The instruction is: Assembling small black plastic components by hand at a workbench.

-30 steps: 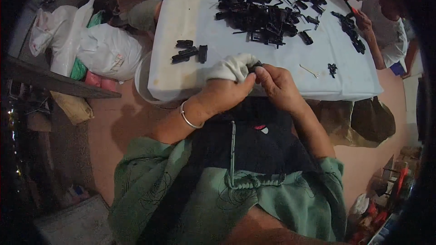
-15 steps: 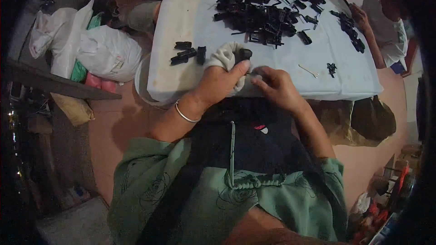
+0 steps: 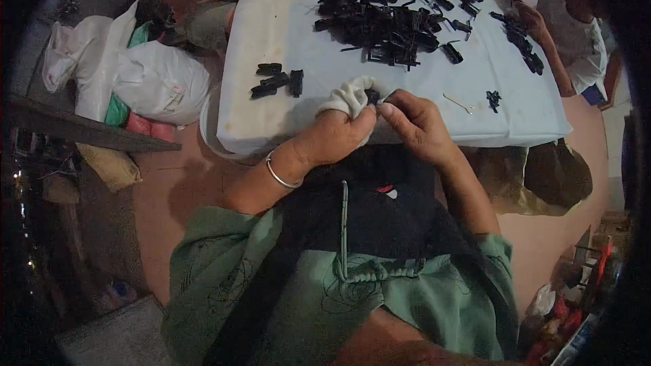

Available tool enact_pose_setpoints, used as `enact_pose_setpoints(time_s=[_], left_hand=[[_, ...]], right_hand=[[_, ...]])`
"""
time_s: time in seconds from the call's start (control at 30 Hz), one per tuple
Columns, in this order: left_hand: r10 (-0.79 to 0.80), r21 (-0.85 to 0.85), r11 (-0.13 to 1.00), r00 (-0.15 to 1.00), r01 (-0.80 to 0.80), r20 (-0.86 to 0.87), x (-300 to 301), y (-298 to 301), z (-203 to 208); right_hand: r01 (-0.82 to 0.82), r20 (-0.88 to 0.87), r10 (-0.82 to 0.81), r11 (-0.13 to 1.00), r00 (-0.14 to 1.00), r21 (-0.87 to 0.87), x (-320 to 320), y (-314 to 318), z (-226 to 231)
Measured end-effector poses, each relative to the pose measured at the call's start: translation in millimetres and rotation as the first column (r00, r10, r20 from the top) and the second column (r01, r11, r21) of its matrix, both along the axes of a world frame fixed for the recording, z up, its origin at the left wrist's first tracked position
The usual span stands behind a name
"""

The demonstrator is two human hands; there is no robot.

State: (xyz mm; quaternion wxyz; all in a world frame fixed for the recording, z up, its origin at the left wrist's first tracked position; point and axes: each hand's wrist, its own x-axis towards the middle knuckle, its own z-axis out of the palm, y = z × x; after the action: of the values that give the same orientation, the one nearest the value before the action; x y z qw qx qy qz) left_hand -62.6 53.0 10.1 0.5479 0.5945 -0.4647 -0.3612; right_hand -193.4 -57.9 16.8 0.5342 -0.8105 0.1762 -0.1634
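Note:
My left hand, a silver bangle on its wrist, is closed at the near table edge, with cream cloth around its fingers. A small black part shows between that cloth and thumb; its exact kind is hard to make out. Right against it, my right hand has thumb and fingers pinched together; whatever lies in the pinch is too small to see. Several similar black parts lie on the table to the left. Off to the right are a thin brass-coloured tool and tiny black pieces.
A large heap of black parts covers the far middle of the white-covered table. Another row of parts lies near a person's arm at the right. Someone else sits far left. White bags stand left of the table.
The black part has turned and sunk deeper into the cloth, between my hands. My right hand has risen slightly, its fingertips now meeting the part. A dark flat piece appears near the person at the far right.

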Motion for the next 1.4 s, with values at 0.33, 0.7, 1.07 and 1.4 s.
enact_pose_setpoints(time_s=[0.33, 0.7, 1.07, 1.4], left_hand=[[0.139, -0.236, 0.969, 0.950, -0.072, 0.280, -4, -3, -24], [0.218, -0.150, 0.956, 0.267, -0.252, 0.939, 80, 6, -11], [0.343, -0.328, 0.884, -0.017, -0.334, 0.939, 76, 4, 11], [0.290, -0.279, 0.944, 0.843, -0.175, 0.453, 23, -17, 7]], right_hand=[[-0.006, 0.057, 0.005, 1.000, 0.998, 0.003, 10, 7, -25], [0.338, 0.035, -0.483, 0.556, 0.875, -0.759, 14, -74, -39], [0.365, 0.156, -0.336, 0.760, 0.929, -0.538, 4, -57, -46], [0.501, 0.395, -0.436, 0.862, 0.809, -0.074, 4, -41, -35]])
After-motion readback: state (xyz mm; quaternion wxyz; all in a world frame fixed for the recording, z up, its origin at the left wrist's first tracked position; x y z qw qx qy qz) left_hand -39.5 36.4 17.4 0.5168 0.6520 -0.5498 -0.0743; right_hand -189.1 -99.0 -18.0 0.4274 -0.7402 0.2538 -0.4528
